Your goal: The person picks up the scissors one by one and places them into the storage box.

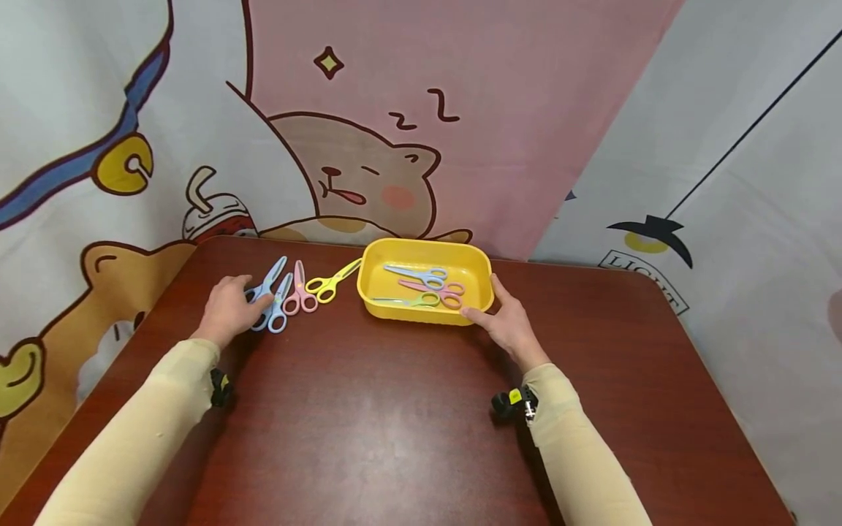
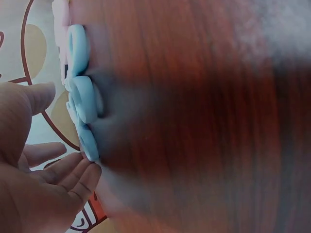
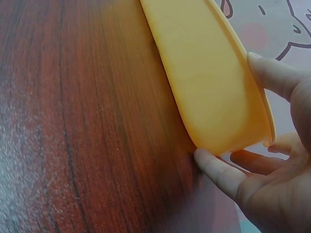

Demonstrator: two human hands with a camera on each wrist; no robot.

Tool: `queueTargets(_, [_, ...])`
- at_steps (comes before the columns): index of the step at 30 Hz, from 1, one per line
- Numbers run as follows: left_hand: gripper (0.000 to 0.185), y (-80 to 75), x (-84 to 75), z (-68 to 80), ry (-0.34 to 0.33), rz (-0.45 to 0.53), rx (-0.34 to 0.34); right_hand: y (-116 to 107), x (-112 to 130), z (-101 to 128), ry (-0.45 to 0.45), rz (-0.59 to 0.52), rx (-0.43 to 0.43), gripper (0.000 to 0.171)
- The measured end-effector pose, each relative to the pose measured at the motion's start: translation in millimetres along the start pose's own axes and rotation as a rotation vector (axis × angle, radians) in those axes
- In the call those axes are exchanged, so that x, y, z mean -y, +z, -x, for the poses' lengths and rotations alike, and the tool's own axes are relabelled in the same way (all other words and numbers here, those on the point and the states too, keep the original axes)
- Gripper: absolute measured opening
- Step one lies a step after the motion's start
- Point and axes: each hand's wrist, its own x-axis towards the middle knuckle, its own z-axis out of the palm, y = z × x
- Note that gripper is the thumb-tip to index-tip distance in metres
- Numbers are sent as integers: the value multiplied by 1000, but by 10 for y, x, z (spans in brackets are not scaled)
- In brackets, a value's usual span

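My left hand (image 1: 230, 308) is at the left end of a row of scissors, thumb and fingers apart, beside two blue pairs of scissors (image 1: 279, 305). In the left wrist view its fingertips come right up to the blue handle loops (image 2: 86, 99). Pink scissors (image 1: 300, 291) and yellow scissors (image 1: 326, 288) lie to the right of the blue ones. My right hand (image 1: 509, 321) holds the right end of a yellow plastic basket (image 1: 368, 294), thumb at the rim and fingers around the end wall. Inside lie blue scissors (image 1: 430, 277), pink scissors (image 1: 450, 292) and green scissors (image 1: 427, 299).
Everything stands on a dark red-brown wooden table (image 1: 368, 424), near its far edge. The yellow scissors' tips reach the basket's left side. Behind the table hangs a cartoon-printed cloth (image 1: 526, 88).
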Motion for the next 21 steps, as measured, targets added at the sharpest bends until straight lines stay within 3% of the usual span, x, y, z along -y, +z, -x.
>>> queueTargets(21, [74,52,59,-7,-89,-72,35,14,-19,-11,-7,-2,-16,105])
